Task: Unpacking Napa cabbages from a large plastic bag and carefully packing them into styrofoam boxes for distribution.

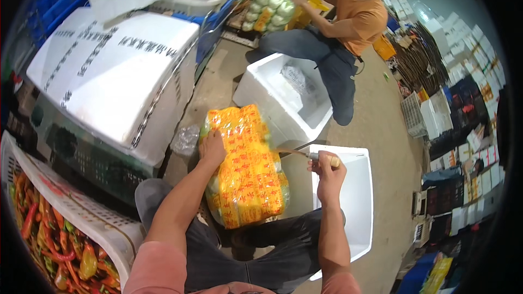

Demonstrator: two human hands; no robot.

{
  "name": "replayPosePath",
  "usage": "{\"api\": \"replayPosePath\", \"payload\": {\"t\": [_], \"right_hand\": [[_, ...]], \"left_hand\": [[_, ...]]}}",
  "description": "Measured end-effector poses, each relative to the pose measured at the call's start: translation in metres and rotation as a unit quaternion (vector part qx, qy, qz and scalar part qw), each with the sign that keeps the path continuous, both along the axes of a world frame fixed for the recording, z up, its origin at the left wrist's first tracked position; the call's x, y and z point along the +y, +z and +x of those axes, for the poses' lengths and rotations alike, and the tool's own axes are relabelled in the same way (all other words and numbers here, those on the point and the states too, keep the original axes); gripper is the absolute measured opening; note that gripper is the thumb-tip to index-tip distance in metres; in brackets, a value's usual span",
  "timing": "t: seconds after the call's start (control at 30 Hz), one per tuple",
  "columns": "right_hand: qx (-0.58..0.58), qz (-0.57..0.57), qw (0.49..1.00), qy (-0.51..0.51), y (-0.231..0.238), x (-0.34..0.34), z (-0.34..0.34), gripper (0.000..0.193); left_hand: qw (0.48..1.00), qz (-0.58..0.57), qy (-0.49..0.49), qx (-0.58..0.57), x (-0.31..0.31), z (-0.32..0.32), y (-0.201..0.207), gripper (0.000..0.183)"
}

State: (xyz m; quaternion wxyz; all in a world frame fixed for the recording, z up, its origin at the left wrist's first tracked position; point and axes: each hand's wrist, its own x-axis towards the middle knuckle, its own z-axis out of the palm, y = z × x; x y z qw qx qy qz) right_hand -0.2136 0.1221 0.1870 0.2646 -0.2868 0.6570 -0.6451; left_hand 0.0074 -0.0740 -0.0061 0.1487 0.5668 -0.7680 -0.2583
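A large clear plastic bag of pale green vegetables [248, 169], with yellow panels and red print, stands upright between my knees. My left hand [213, 148] presses on its upper left side, fingers bent against the plastic. To the right of the bag, my right hand [329, 171] is closed round the light wooden handle of a sickle-like knife [297, 152]. The thin curved blade points left, its tip at the bag's right side; whether it touches cannot be made out. Beneath my right forearm lies a white foam box [354, 201], with its inside showing.
Another foam box [283, 92], holding clear plastic, stands ahead near a seated co-worker [354, 22] handling bagged vegetables. At left are a lidded foam box [114, 71] and a white basket [103, 228] of red and green peppers. Stacked boxes [474, 147] line the right.
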Motion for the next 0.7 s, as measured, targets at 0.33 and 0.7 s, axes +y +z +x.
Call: {"api": "replayPosePath", "payload": {"t": [0.33,0.7], "right_hand": [[-0.082,-0.039,0.996,-0.022,0.007,0.014,-0.005,0.024],[-0.135,-0.057,0.989,-0.017,0.009,0.018,-0.011,0.022]], "left_hand": [[0.993,0.105,0.048,-0.034,-0.028,0.000,0.000,0.031],[0.991,0.092,0.088,-0.036,-0.039,0.000,-0.007,0.026]]}}
